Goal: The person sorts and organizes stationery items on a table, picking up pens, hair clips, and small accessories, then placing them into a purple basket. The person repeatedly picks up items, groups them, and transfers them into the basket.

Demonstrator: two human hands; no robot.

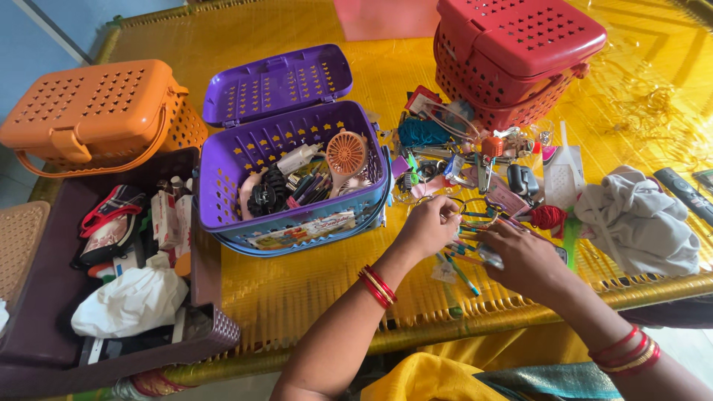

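Observation:
My left hand rests on a scatter of coloured pens and pencils on the yellow woven mat, its fingers curled over several of them. My right hand lies beside it, fingers bent over the same pile and touching a small clear object. An open purple basket stands just left of the hands, holding a small orange fan, black hair clips, pens and a white tube. Red bangles circle both wrists.
A shut red basket stands at the back right, an orange one at the far left. A dark tray holds pouches and a white bag. A grey cloth, red thread ball and remote lie to the right.

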